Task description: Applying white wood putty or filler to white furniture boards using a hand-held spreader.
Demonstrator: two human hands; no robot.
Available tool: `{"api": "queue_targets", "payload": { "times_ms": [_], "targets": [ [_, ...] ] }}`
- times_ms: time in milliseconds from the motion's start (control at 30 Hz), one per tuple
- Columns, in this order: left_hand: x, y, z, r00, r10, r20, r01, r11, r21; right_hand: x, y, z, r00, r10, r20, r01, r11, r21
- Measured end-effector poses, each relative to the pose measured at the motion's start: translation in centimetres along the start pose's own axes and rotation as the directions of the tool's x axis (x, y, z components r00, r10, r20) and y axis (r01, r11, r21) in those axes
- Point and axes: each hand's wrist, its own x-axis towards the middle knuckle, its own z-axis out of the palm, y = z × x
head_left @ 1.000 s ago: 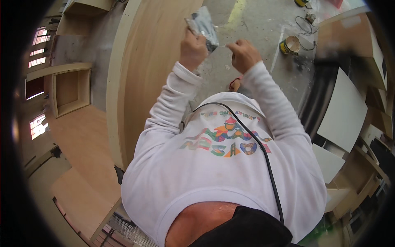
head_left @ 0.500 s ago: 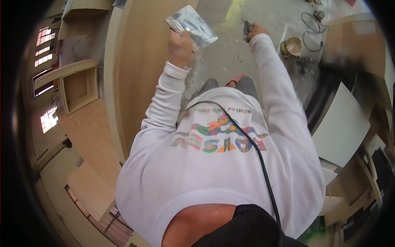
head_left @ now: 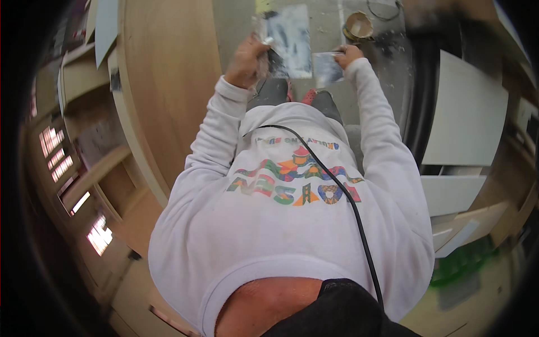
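My left hand [head_left: 246, 63] is closed on a putty board [head_left: 295, 42], a flat rectangular plate smeared whitish and dark grey. My right hand [head_left: 351, 55] grips a putty knife [head_left: 327, 69] with a broad, thin blade. That blade points left toward the board's right edge, with a narrow gap between them. Both tools hang over the floor in front of my legs, blurred somewhat by motion. An open round tin [head_left: 358, 26] with beige material in it stands on the floor beyond my right hand.
A long wooden panel [head_left: 168, 90] runs along my left side, with wooden cabinet frames [head_left: 115, 182] beyond it. On the right lean white boards [head_left: 466, 112], beside a dark strip [head_left: 421, 95]. A green crate-like thing [head_left: 463, 263] lies at lower right. A cable [head_left: 384, 14] curls past the tin.
My view has swung, so the tin and right-hand boards appear farther left. The putty board has turned more upright. My right hand has brought the putty knife's blade round toward the board.
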Motion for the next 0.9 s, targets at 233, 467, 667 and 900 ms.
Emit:
{"api": "queue_targets", "payload": {
  "times_ms": [233, 467, 667, 900],
  "targets": [
    [12.0, -1.4, -3.9, 0.965, 0.194, 0.175, -0.225, 0.274, 0.935, -5.6, 7.4, -4.5, 0.678, -0.024, -0.735, -0.300, 0.903, -0.306],
    [19.3, -6.4, -6.1, 0.997, -0.056, 0.044, 0.006, 0.677, 0.736, -5.0, 9.4, -5.1, 0.289, 0.282, -0.915, -0.436, 0.890, 0.137],
    [27.6, -13.3, -12.3, 0.968, -0.246, 0.050, 0.075, 0.474, 0.877, 6.0, 15.4, -10.3, 0.350, 0.198, -0.916, -0.500, 0.866, -0.004],
    [40.6, -25.4, -15.7, 0.946, -0.317, -0.069, 0.324, 0.916, 0.236, 24.6, 16.8, -23.4, 0.536, 0.151, -0.831, -0.791, 0.434, -0.431]
  ]
}}
